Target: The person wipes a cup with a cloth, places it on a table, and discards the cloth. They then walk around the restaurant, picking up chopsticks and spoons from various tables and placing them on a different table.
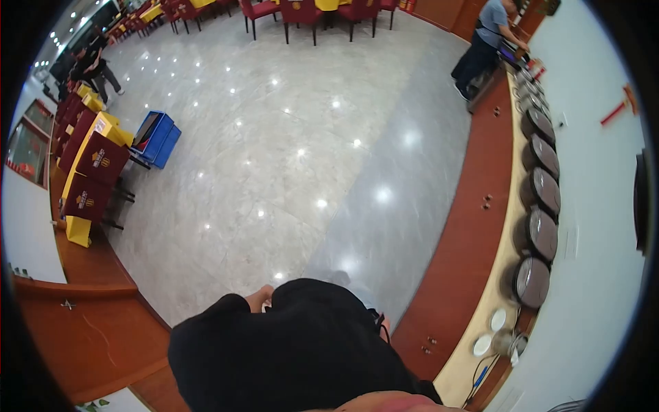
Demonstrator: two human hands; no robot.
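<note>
My left hand [260,299] shows in part beyond the black clothing [295,343] on my body, low in the head view. A small white patch lies beside it, too small to make out, and its fingers are not clear. Only a sliver of my right hand [385,325] appears at the right edge of the clothing, next to a thin dark cord [379,320]. What it holds, if anything, is hidden. Below both hands is the grey shiny floor [274,185].
Along the right runs a counter [458,374] with several round lidded pots [532,282] and white bowls [498,318]. A person [489,34] stands at its far end. Blue crates [163,141] and red chairs [101,159] are at left; another person [96,69] is farther back.
</note>
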